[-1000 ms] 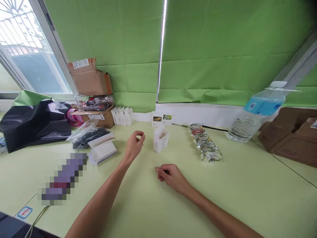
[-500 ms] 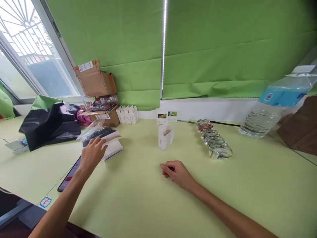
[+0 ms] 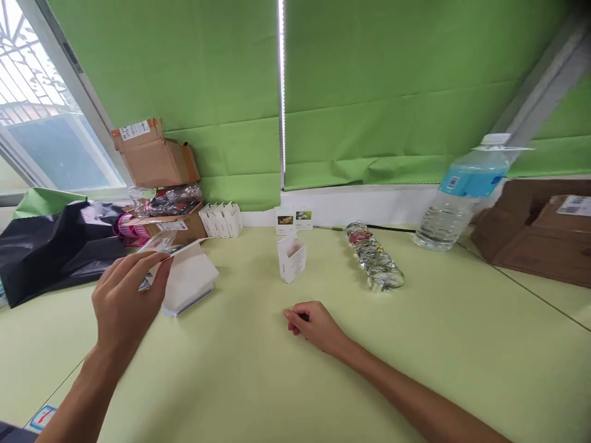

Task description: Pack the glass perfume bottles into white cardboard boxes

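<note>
My left hand (image 3: 127, 295) is closed, with thumb and fingers pinching the edge of a thin white sheet (image 3: 178, 247). That sheet is raised at a slant over a flat white stack (image 3: 191, 280) on the table; whether the two are joined I cannot tell. My right hand (image 3: 310, 325) rests on the table in a loose fist, with nothing visible in it. Beyond it stands an open-topped small white box (image 3: 292, 261). Two picture cards (image 3: 285, 220) lean at the wall behind that box.
Several small white boxes (image 3: 221, 220) stand in a row beside stacked cardboard boxes (image 3: 159, 160). A black bag (image 3: 60, 246) lies at left. To the right are a row of clear-wrapped items (image 3: 375, 258), a large water bottle (image 3: 455, 206) and a brown carton (image 3: 521, 240).
My left hand has pinched the white sheet and lifted its edge, moving nearer to me. My right fist stays on the table. The view has turned slightly right.
</note>
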Tool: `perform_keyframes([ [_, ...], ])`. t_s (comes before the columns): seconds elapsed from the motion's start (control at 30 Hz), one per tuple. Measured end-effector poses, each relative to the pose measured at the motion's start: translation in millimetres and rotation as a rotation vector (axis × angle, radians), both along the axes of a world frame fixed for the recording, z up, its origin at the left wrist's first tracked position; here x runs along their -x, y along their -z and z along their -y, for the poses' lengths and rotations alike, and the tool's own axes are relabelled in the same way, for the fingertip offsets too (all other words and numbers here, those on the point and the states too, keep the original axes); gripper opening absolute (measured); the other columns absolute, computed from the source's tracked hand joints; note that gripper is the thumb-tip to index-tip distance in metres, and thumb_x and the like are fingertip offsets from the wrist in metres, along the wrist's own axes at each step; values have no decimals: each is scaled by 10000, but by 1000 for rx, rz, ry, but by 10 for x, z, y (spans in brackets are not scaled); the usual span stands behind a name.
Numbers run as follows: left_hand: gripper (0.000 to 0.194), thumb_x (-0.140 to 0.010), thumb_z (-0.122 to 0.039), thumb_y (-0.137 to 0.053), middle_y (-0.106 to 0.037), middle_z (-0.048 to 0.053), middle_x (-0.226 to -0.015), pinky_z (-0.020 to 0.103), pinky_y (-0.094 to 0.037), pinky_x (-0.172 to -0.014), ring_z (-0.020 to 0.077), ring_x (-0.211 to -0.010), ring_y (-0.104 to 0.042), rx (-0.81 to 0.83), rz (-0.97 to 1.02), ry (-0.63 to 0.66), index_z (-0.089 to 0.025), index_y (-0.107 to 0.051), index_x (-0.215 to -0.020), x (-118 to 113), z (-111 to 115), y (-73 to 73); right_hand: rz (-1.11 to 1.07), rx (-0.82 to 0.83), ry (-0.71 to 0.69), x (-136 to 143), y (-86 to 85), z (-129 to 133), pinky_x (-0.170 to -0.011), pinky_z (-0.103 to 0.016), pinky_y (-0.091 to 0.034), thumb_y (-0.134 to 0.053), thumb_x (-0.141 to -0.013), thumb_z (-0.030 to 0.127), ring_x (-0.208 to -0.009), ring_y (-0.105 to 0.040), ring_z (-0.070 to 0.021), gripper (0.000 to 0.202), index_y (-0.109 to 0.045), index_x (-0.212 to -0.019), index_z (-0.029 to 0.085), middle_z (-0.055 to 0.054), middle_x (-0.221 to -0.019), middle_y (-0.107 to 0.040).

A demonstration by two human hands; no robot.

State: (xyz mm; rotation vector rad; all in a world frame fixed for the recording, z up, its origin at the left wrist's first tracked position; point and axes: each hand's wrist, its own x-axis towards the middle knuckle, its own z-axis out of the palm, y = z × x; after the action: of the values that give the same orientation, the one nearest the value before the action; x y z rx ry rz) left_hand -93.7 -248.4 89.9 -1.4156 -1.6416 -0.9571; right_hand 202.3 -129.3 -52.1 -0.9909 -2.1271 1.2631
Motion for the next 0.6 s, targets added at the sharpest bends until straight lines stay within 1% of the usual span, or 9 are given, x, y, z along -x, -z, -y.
perform_keyframes([
  [0.03,186,-828,-340,-601,-690,25,-960,306,-456,-849,182,-890,-628,33,126,36,-214,-682,-938,-116,-12,-29,-3,0,2,-1,0,2,-484,-213,-326,-437,-895,416,-494,-466,-97,424,-622,-621,150,-17,-577,-619],
  [0.1,237,-805,-411,-611,-691,7,-838,272,-480,-711,163,-738,-633,133,375,116,-215,-685,-915,-346,-96,-6,-30,-13,5,-13,-14,9,-484,-211,-318,-465,-881,378,-507,-451,-93,362,-642,-665,148,-9,-590,-610],
  [0.13,276,-786,-446,-619,-679,-1,-747,253,-472,-619,154,-649,-618,206,510,193,-206,-685,-907,-455,-167,43,-54,-17,-2,-26,-31,14,-488,-209,-317,-496,-864,355,-521,-446,-91,303,-658,-712,149,-2,-607,-606],
  [0.2,351,-771,-480,-621,-646,-5,-635,226,-426,-499,144,-558,-585,315,781,388,-177,-671,-940,-665,-353,194,-129,-4,-40,-64,-84,28,-502,-205,-326,-574,-813,315,-553,-442,-87,187,-672,-826,156,11,-660,-600],
  [0.27,385,-761,-481,-631,-664,8,-670,217,-428,-508,145,-593,-594,385,982,597,-163,-663,-976,-868,-558,372,-217,60,-104,-111,-145,44,-523,-205,-352,-653,-758,308,-596,-460,-90,223,-657,-933,170,11,-743,-609],
  [0.33,412,-742,-490,-645,-690,31,-725,228,-460,-557,158,-645,-612,417,1155,717,-155,-677,-980,-1058,-724,532,-282,168,-140,-155,-189,47,-520,-208,-383,-718,-705,338,-643,-496,-107,358,-629,-1019,191,-6,-834,-625],
  [0.4,432,-754,-502,-627,-708,58,-818,256,-492,-636,173,-712,-633,471,1324,824,-150,-684,-998,-1216,-817,656,-318,281,-139,-184,-202,27,-498,-216,-422,-760,-663,370,-703,-536,-141,495,-595,-1101,210,-34,-910,-632],
  [0.5,469,-765,-502,-616,-708,91,-893,282,-504,-669,199,-773,-648,555,1537,909,-133,-673,-1049,-1354,-820,778,-419,357,-100,-195,-177,-41,-488,-239,-487,-782,-644,390,-758,-559,-170,554,-577,-1122,201,-64,-949,-624],
  [0.6,469,-760,-482,-633,-705,95,-915,262,-493,-639,204,-797,-650,613,1652,929,-136,-664,-1076,-1379,-758,849,-538,374,-101,-192,-148,-109,-525,-262,-528,-760,-685,394,-773,-581,-167,530,-565,-1135,192,-79,-993,-618],
])
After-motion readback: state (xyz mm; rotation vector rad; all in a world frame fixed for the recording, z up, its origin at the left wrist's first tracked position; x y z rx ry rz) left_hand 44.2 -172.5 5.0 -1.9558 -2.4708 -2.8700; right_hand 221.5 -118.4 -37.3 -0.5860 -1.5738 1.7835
